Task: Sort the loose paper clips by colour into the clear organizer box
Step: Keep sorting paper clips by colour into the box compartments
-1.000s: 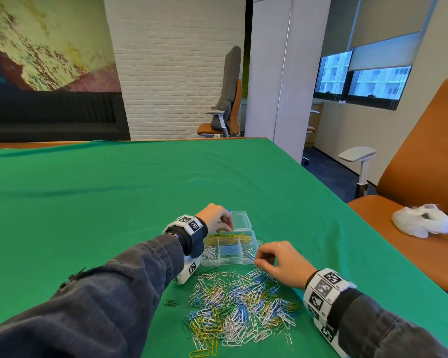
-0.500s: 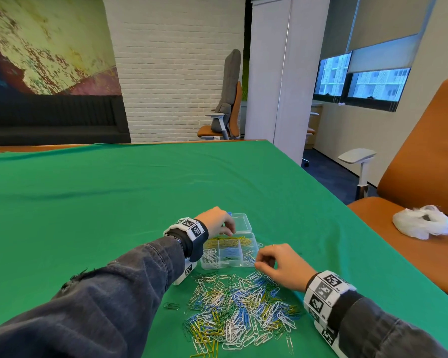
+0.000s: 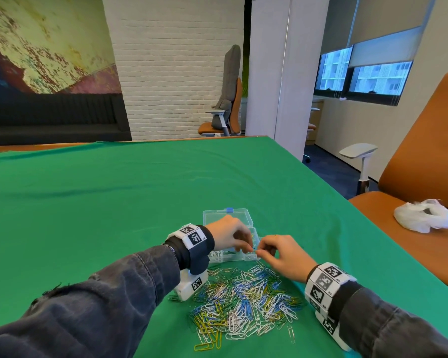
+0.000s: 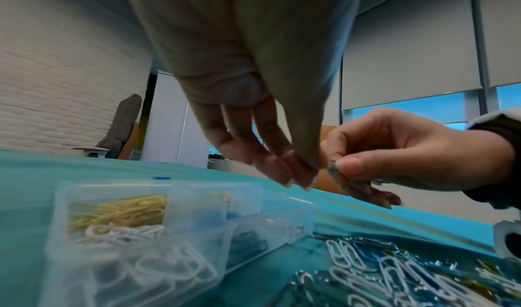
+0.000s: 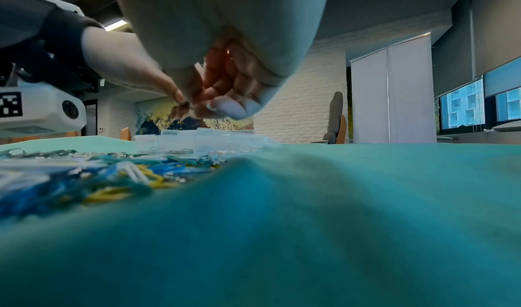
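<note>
Paper clip [image 4: 332,166] — a blue one, pinched between both hands just above the near edge of the clear organizer box [image 3: 248,256].

The left hand [image 3: 230,236] and the right hand [image 3: 282,254] meet fingertip to fingertip, each nipping an end of the same clip; neither hand is spread. Below the left hand the box holds yellow, white, blue and dark clips in separate compartments. The loose pile [image 3: 243,301] lies on the green-covered counter [image 3: 114,202], under and in front of the right wrist. The risk, as I judge it: the clip is tiny and held only by fingertips, so an unsynchronised release in the handover could drop it — into the wrong compartment or back into the pile.
</note>
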{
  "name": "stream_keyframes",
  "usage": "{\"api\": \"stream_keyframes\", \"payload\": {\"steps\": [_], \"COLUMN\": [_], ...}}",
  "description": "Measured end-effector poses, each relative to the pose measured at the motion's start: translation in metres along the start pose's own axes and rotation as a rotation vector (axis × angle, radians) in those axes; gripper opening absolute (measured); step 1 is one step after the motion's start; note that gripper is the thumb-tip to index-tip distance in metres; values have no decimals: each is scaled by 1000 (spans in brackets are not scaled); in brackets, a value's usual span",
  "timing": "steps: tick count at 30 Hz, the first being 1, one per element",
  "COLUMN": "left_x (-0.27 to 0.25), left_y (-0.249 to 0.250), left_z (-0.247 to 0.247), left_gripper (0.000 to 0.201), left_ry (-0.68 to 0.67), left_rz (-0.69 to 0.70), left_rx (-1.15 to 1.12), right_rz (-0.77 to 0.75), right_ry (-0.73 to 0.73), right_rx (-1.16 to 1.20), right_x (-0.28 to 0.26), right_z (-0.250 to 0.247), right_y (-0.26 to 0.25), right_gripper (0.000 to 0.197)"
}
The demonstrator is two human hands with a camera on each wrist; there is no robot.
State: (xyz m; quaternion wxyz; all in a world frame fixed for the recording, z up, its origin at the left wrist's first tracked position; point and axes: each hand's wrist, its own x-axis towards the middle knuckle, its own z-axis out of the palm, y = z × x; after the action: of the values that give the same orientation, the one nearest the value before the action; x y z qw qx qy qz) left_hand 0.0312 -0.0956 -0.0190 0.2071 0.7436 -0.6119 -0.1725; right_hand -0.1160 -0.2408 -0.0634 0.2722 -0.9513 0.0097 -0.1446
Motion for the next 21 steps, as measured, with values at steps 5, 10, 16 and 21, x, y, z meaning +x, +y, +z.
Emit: {"api": "stream_keyframes", "payload": {"steps": [5, 10, 16, 21], "left_x": [-6, -13, -23, -43], "left_y": [-2, -13, -13, 1], "left_z": [-8, -16, -13, -11], "left_gripper": [19, 22, 25, 13], "left_ry": [109, 164, 198, 173], "left_rz": [-135, -343, -351, -340], "left_rx": [209, 416, 334, 233], "right_rz": [21, 40, 55, 31], "right_ry": [6, -29, -57, -161], "right_rx": [4, 2, -5, 37], "right_x": [0, -1, -2, -5], "right_z": [-1, -2, -3, -4], "right_y": [0, -1, -4, -7], "right_gripper": [16, 16, 14, 7]}}
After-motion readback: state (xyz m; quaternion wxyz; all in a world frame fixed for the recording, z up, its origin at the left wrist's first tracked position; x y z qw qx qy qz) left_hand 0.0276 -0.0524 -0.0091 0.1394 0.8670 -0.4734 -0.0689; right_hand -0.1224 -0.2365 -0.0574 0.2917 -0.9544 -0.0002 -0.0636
